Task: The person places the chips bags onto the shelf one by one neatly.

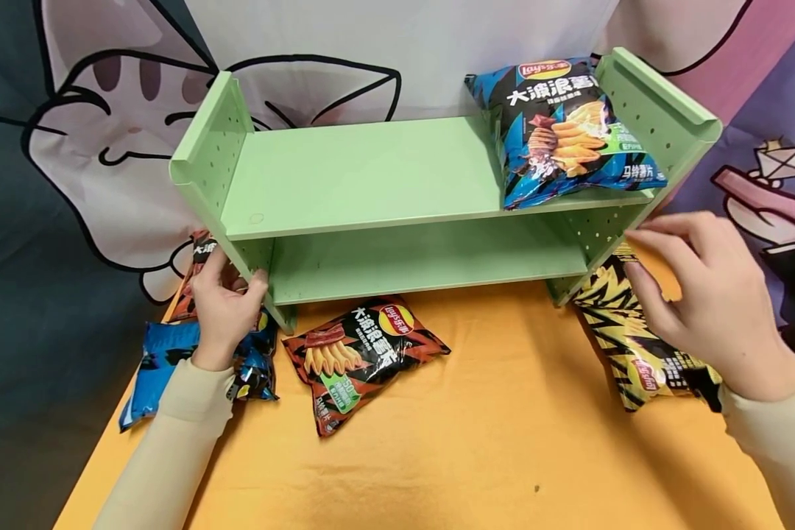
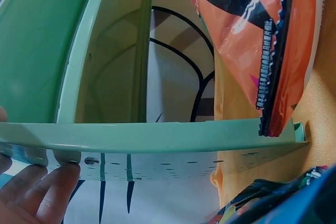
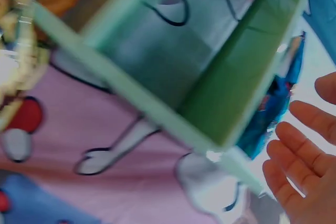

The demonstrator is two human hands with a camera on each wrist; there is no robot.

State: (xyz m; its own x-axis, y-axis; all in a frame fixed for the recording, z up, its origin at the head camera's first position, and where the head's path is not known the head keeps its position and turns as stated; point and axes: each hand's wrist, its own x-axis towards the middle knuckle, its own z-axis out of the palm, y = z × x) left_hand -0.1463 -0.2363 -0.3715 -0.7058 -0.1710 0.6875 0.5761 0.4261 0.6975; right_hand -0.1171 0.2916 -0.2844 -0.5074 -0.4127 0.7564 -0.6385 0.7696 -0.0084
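Note:
A light green two-tier shelf stands on the orange tabletop. At the lower part of its left side panel is my left hand; in the left wrist view those fingers lie along the panel's outer face, with the thumb tip on the other side, pinching it. Just off the right side panel hovers my right hand, holding nothing, its fingers apart and relaxed in the right wrist view. A blue-and-black Lay's chip bag leans on the upper tier's right end.
A red-and-black chip bag lies in front of the shelf. Blue bags and another red bag lie by the left hand. A yellow-and-black bag lies below the right hand. A printed cloth hangs behind.

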